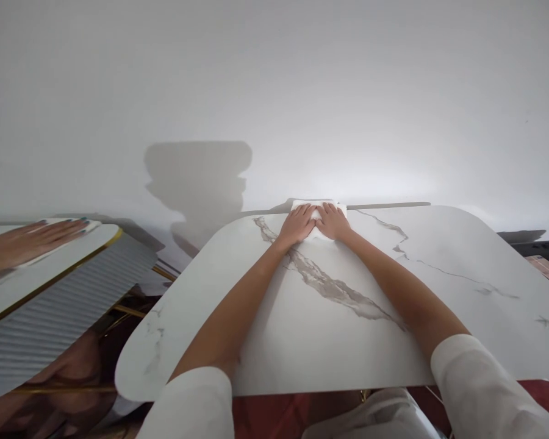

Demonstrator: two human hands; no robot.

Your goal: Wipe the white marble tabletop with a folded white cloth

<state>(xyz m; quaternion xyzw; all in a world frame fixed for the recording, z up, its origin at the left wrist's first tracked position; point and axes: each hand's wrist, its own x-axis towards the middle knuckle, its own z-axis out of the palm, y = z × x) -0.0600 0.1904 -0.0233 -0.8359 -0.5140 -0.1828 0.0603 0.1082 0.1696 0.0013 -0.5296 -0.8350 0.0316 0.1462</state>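
Both my arms reach across a white marble-patterned tabletop [265, 317] to its far edge. There a folded white cloth [319, 234] lies under my hands; I cannot tell whether it is fabric or paper. My left hand [298, 224] rests flat on the cloth's left part, fingers stretched toward the wall. Beside it, my right hand [333, 221] lies flat on the right part with its fingers spread. The two hands nearly touch at the thumbs. Some of the cloth is hidden under my palms.
At the left, another person's hand [50, 238] lies flat on a white cloth on a second marble-patterned table with a gold rim [59, 273] and ribbed grey side [68, 305]. A pale wall [348, 91] stands behind both tables. Dark items [546, 249] sit at the right edge.
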